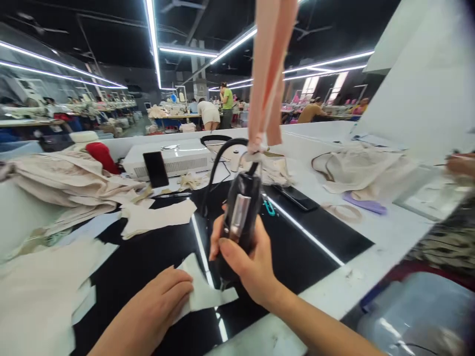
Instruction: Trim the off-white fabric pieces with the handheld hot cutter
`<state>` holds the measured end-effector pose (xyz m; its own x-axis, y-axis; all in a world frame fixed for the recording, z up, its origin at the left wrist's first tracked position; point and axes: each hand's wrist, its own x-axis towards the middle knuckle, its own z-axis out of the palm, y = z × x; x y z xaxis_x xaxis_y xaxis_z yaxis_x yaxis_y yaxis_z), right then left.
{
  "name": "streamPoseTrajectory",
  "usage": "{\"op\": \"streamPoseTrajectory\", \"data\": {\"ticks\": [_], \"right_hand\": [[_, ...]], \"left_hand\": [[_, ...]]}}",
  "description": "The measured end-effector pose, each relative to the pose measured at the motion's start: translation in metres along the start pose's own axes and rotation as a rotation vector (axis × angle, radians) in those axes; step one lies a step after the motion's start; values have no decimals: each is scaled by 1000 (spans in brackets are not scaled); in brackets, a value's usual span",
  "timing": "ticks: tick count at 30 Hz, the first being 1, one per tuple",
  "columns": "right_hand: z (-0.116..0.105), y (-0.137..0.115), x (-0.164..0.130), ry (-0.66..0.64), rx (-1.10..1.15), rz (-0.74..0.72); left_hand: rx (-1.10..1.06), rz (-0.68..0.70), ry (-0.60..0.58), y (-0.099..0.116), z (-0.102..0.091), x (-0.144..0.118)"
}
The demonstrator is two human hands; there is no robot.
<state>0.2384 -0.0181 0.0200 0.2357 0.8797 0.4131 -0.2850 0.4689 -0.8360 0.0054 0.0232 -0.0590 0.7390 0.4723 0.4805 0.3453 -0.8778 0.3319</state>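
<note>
My right hand is wrapped round a black corded power tool with a shiny metal plate on its side. The tool stands nearly upright, its lower tip by the right end of a small pale fabric piece; I cannot tell whether they touch. Pink fabric strips run up from the tool's top, beside its black cord. With fingers closed together, my left hand grips the left part of that fabric piece. Beneath both hands lies a glossy black board.
Cut fabric pieces are piled at left. A propped phone leans on a white box at the back. A teal clip and a black phone lie right of the tool. Another person's hand is at far right.
</note>
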Motion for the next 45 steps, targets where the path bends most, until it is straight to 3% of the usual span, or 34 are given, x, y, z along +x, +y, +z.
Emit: {"op": "streamPoseTrajectory", "data": {"ticks": [1,9,14,21,30,39,45], "right_hand": [[-3,2,-1,-2,7,-33],[-18,13,-8,-16,8,-106],[-20,11,-11,-33,-31,-146],[-20,11,-11,-27,-43,-157],[-23,11,-15,-27,-61,-174],[-40,14,-22,-91,-85,-108],[-43,10,-20,-42,-77,-92]], "left_hand": [[21,31,-25,3,-3,5],[97,-115,-17,10,-2,14],[118,-36,-49,11,3,26],[192,69,-135,-10,15,33],[220,53,-147,-12,8,22],[191,9,-180,-3,2,11],[164,11,-157,2,7,11]]}}
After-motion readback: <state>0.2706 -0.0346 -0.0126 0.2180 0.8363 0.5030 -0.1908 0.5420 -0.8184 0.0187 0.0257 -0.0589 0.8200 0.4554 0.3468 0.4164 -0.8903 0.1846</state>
